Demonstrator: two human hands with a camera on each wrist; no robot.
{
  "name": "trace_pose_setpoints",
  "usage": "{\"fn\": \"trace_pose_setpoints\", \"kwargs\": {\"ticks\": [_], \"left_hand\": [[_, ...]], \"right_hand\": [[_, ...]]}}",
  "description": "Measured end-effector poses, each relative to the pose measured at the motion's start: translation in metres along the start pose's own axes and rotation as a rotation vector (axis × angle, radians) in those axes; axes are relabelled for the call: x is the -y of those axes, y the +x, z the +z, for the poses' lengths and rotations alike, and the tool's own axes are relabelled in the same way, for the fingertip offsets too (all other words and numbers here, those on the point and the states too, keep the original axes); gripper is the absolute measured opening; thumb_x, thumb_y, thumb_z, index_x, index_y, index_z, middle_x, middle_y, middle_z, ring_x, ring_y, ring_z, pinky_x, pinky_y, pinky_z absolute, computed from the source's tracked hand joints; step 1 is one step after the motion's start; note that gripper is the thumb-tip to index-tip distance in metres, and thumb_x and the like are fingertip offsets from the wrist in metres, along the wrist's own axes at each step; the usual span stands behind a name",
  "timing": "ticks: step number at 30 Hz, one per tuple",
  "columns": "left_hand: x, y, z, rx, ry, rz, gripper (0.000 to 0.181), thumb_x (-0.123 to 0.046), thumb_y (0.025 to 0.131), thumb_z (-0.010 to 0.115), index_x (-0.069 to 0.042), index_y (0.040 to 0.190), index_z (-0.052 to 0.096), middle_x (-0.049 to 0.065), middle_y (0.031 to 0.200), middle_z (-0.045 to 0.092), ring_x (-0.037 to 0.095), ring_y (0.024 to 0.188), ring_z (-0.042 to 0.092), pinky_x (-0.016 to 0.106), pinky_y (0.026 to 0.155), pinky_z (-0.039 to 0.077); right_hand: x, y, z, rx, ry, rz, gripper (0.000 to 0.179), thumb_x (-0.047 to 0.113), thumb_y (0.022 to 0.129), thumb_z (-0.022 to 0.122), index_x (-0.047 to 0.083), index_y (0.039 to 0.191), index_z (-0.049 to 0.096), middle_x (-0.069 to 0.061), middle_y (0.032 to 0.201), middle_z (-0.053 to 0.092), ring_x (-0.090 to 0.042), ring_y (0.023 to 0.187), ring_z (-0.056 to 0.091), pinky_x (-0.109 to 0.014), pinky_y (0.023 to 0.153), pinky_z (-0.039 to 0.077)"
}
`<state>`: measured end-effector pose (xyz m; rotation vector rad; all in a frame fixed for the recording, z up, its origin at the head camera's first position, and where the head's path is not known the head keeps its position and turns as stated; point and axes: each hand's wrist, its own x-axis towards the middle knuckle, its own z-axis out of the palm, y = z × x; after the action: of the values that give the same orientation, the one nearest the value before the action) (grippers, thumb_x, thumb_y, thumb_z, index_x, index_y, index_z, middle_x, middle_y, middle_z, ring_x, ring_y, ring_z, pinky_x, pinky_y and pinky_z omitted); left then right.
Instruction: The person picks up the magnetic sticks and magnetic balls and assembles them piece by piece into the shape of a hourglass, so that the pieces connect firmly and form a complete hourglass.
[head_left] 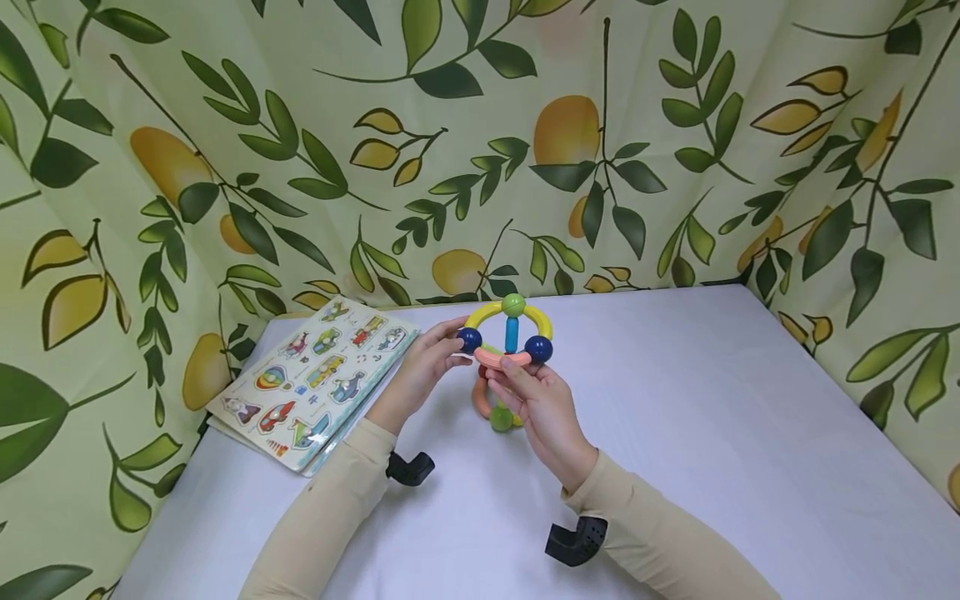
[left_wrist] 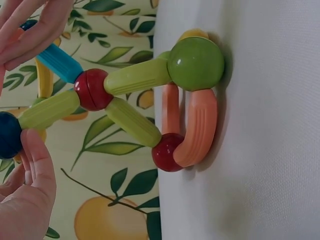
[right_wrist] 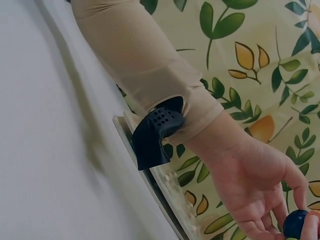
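A toy built of magnetic balls and rods stands on the table between both hands. Its upper ring has yellow curved rods (head_left: 483,313), a green ball (head_left: 513,305), and dark blue balls (head_left: 538,349). My left hand (head_left: 429,367) holds the ring's left dark blue ball (head_left: 470,339) with its fingertips. Thumb on top, my right hand (head_left: 546,410) pinches the salmon curved rod (head_left: 491,358) at the near side. A blue straight rod (head_left: 512,335) rises inside the ring. In the left wrist view, lime rods (left_wrist: 137,76) join a red ball (left_wrist: 93,89) to the base, where a green ball (left_wrist: 196,63) touches the table.
A sticker-picture board book (head_left: 315,383) lies on the left of the white-covered table (head_left: 712,433), close to my left forearm. Black wrist cameras (head_left: 577,540) hang below both cuffs. A leaf-patterned curtain (head_left: 480,150) surrounds the table's back and sides.
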<state>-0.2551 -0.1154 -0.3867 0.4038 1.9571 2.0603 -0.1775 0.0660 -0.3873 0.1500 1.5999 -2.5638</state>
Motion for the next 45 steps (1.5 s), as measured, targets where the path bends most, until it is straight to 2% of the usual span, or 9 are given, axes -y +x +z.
{"fn": "trace_pose_setpoints", "kwargs": {"ticks": [6,12,15,17,20,25,30,35,45], "left_hand": [[0.000,-0.001,0.001,0.002,-0.006,-0.004,0.052,-0.016,0.100,0.045,-0.002,0.150,0.038,0.022,0.147,0.045,0.011,0.110,0.058,0.021,0.094,0.053],[-0.001,0.000,0.003,-0.004,-0.004,-0.009,0.052,-0.017,0.100,0.046,-0.003,0.150,0.038,0.020,0.149,0.043,0.014,0.114,0.057,0.022,0.095,0.052],[-0.001,-0.001,0.003,-0.014,-0.001,-0.017,0.052,-0.018,0.101,0.046,-0.004,0.150,0.038,0.018,0.150,0.042,0.015,0.115,0.057,0.023,0.096,0.052],[-0.001,-0.001,0.003,-0.024,-0.002,-0.023,0.051,-0.018,0.101,0.046,-0.005,0.150,0.039,0.018,0.149,0.043,0.015,0.114,0.057,0.022,0.095,0.052],[-0.001,-0.002,0.002,-0.031,-0.002,-0.033,0.050,-0.016,0.101,0.046,-0.004,0.150,0.039,0.020,0.146,0.045,0.013,0.111,0.059,0.021,0.093,0.053],[-0.004,-0.001,0.003,-0.024,0.005,-0.033,0.050,-0.012,0.101,0.046,-0.001,0.149,0.039,0.023,0.146,0.047,0.007,0.104,0.061,0.020,0.091,0.054],[-0.008,0.001,0.005,-0.027,0.017,-0.026,0.050,-0.010,0.099,0.046,0.000,0.148,0.040,0.023,0.141,0.050,0.007,0.102,0.061,0.020,0.090,0.054],[-0.011,0.002,0.005,-0.022,0.046,-0.043,0.051,-0.011,0.099,0.049,-0.002,0.148,0.041,0.018,0.133,0.052,0.010,0.102,0.061,0.024,0.094,0.054],[-0.013,0.005,0.006,-0.045,0.104,-0.067,0.049,-0.017,0.097,0.052,-0.008,0.146,0.047,0.018,0.136,0.056,0.013,0.105,0.062,0.031,0.101,0.052]], "right_hand": [[-0.002,0.004,0.001,-0.003,0.000,-0.009,0.034,0.022,0.099,0.062,0.001,0.124,0.053,-0.014,0.121,0.062,-0.023,0.113,0.067,-0.024,0.092,0.055],[-0.001,0.006,0.000,-0.003,-0.005,-0.013,0.032,0.021,0.099,0.061,0.001,0.123,0.052,-0.009,0.114,0.064,-0.015,0.104,0.069,-0.024,0.091,0.056],[0.002,0.007,-0.003,0.046,-0.043,0.031,0.038,0.024,0.100,0.060,0.000,0.129,0.052,-0.013,0.120,0.064,-0.016,0.104,0.069,-0.028,0.093,0.056],[0.006,0.006,-0.009,0.116,-0.114,0.096,0.046,0.027,0.100,0.061,-0.003,0.134,0.050,-0.018,0.124,0.062,-0.018,0.104,0.070,-0.033,0.095,0.055],[0.019,0.006,-0.029,0.204,-0.335,0.165,0.054,0.031,0.098,0.062,-0.008,0.134,0.050,-0.023,0.123,0.063,-0.018,0.100,0.071,-0.038,0.096,0.055],[0.046,0.011,-0.065,0.118,-0.582,0.102,0.049,0.027,0.100,0.060,-0.006,0.134,0.050,-0.025,0.128,0.062,-0.025,0.106,0.070,-0.040,0.094,0.056],[0.062,0.024,-0.069,0.061,-0.556,0.008,0.059,0.032,0.101,0.058,0.003,0.149,0.038,-0.020,0.140,0.053,-0.030,0.119,0.062,-0.042,0.097,0.055],[0.060,0.032,-0.061,0.055,-0.523,0.030,0.058,0.027,0.100,0.059,0.005,0.149,0.039,-0.020,0.132,0.056,-0.023,0.109,0.064,-0.047,0.100,0.052],[0.059,0.034,-0.062,0.061,-0.501,0.032,0.060,0.026,0.100,0.060,0.002,0.150,0.037,-0.019,0.128,0.059,-0.013,0.095,0.066,-0.048,0.099,0.051]]}}
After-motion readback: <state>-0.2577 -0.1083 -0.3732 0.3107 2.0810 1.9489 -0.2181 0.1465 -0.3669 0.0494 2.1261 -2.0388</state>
